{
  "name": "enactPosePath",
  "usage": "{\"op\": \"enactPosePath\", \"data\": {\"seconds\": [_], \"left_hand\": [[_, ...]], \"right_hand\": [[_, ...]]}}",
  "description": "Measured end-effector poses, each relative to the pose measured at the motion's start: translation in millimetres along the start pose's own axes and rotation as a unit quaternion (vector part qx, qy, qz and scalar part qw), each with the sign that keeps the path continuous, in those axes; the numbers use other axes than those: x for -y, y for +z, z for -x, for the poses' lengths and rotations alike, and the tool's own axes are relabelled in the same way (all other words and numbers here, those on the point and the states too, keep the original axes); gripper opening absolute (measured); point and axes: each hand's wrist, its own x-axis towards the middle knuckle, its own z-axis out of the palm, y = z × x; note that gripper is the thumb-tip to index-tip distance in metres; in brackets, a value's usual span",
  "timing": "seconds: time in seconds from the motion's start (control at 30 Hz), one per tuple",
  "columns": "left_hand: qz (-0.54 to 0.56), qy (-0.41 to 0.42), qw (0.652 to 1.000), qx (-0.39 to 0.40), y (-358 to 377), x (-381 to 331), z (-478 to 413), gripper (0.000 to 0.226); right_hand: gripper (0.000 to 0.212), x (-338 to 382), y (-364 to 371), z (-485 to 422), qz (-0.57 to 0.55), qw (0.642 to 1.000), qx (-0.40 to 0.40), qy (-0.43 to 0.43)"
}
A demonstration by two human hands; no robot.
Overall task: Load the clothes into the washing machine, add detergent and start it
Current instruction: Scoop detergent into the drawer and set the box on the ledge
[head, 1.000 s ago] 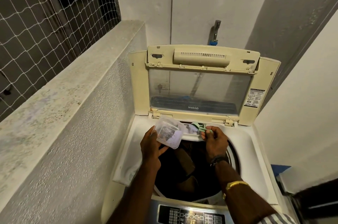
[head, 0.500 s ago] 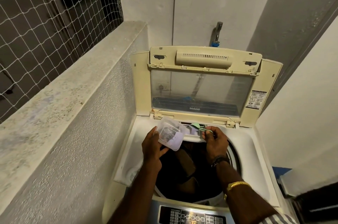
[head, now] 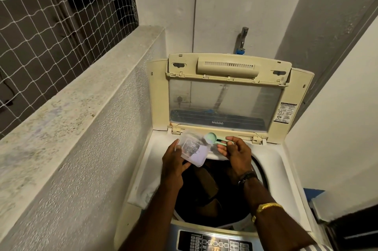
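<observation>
Lifted since the earlier frame, a green scoop point(head: 212, 138) is pinched by right hand point(head: 237, 153) fingers; the detergent container point(head: 193, 151) is gripped by left hand point(head: 173, 161) at frame centre.

Place: a home's utility balcony is serving as laundry corner.
Machine: a cream top-loading washing machine point(head: 206, 195) is standing open.
Water: a metal wall tap point(head: 242, 40) is sticking out behind.
Edge: white safety netting point(head: 61, 15) is hanging above a speckled concrete parapet point(head: 67, 111).
</observation>
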Motion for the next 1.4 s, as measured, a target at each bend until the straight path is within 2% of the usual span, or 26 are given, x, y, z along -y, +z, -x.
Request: {"op": "enactPosePath", "data": {"seconds": [0.1,0.27,0.43,0.63,0.87,1.1,1.23,1.4], "left_hand": [[-0.015,0.003,1.0,0.007,4,-2,-1,0.037],[-0.041,0.012,0.999,0.006,8,-3,-1,0.038],[-0.05,0.016,0.999,-0.002,9,-3,-4,0.038],[-0.028,0.033,0.999,-0.02,14,-3,-5,0.036],[-0.028,0.047,0.997,-0.046,17,-5,-8,0.036],[-0.054,0.035,0.997,-0.041,17,0,-9,0.038],[-0.068,0.03,0.997,-0.035,16,2,-9,0.038],[-0.055,0.02,0.998,-0.032,14,6,-9,0.037]], "right_hand": [[0.018,1,1,2,0.115,0.992,0.039,-0.043],[0.026,-1,3,6,0.285,0.951,0.051,-0.111],[0.028,-1,4,9,0.346,0.925,0.059,-0.145],[0.027,-2,11,17,0.338,0.92,0.086,-0.178],[0.028,-6,14,23,0.337,0.932,0.07,-0.117],[0.024,-6,18,30,0.178,0.984,0.011,0.003],[0.02,-6,19,30,0.105,0.993,-0.008,0.057],[0.018,-8,16,21,0.053,0.995,-0.029,0.082]]}}
